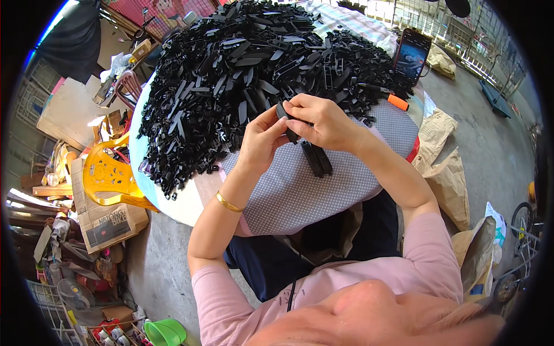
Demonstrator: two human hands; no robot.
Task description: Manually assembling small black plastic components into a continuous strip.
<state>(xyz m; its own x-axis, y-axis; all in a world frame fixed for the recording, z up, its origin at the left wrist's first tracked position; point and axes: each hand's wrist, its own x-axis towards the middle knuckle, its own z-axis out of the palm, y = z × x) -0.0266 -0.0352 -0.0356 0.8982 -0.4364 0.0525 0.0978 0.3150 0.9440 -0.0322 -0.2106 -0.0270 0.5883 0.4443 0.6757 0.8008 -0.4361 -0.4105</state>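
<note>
Both hands meet over the near part of a round table, holding one slim black plastic part point(283, 113) between them. My left hand point(261, 138) pinches it from the left with thumb and fingers. From the right, my right hand point(324, 122) grips its upper end, thumb and fingertips pressed together. Part of the piece is hidden behind the fingers. Just below my right hand, a couple of black oblong parts point(317, 160) lie side by side on the patterned cloth point(277, 196). Beyond the hands rises a large heap of black plastic pieces point(231, 75).
An orange-handled tool point(398, 102) lies at the heap's right edge, near an upright phone point(412, 55). Brown paper sacks point(447, 179) stand right of the table. A yellow chair point(107, 176) and a cardboard box point(112, 225) are on the left, a green bucket point(165, 333) lower left.
</note>
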